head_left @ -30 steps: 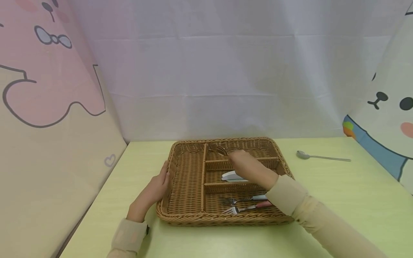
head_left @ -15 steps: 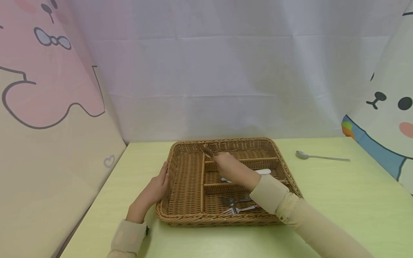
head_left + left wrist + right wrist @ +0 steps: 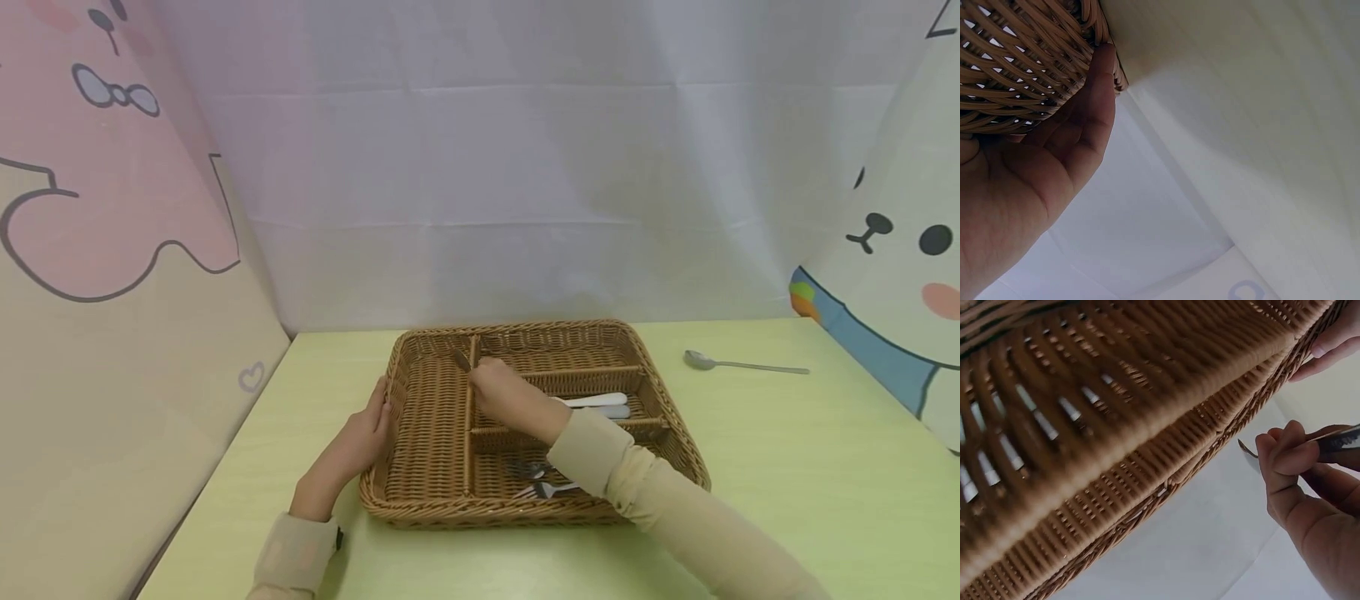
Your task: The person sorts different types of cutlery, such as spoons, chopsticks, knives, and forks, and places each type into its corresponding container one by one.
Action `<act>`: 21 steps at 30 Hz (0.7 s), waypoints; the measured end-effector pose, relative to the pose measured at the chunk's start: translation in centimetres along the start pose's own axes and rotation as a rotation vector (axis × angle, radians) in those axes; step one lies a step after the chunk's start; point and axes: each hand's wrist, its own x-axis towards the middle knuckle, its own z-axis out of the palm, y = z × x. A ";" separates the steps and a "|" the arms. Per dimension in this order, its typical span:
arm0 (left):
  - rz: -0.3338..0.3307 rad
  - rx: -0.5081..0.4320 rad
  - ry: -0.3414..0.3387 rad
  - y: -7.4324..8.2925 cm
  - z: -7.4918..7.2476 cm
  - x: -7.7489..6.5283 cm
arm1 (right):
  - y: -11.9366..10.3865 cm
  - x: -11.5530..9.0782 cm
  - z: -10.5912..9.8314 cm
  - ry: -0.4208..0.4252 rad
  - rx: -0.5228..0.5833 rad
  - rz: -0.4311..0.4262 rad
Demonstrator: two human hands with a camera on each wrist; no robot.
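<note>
In the head view, a brown wicker cutlery basket (image 3: pixel 431 505) with compartments sits on the table. My right hand (image 3: pixel 512 400) pinches a spoon (image 3: pixel 462 360) above the divider beside the long left compartment. The spoon's bowl points to the far left; the right wrist view shows its handle (image 3: pixel 1342 439) emerging behind the fingers. My left hand (image 3: pixel 352 442) rests along the basket's outer left wall, its fingers extended against the weave (image 3: pixel 1016 75). Below my right forearm lie forks (image 3: pixel 546 490), their handles covered by the sleeve. Knives (image 3: pixel 600 402) lie in the middle compartment, partly hidden.
Another spoon (image 3: pixel 742 365) lies on the pale yellow-green table (image 3: pixel 787 442), right of the basket. A white cloth (image 3: pixel 465 183) hangs behind the table. Printed cartoon panels (image 3: pixel 112 192) stand on both sides.
My right hand has moved left with the spoon, from over the top right compartment to the divider by the left one. More of the knife handles shows. My left hand stays at the basket's side.
</note>
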 end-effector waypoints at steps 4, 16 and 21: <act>0.003 0.002 0.000 -0.1 0.0 0.0 | -0.5 0.6 0.5 -0.012 0.014 0.016; -0.004 -0.005 -0.008 -0.1 0.0 0.1 | -1.8 2.1 2.1 -0.027 0.057 0.067; -0.003 0.008 -0.011 -0.1 0.0 0.1 | -1.9 2.4 2.6 -0.045 0.107 0.090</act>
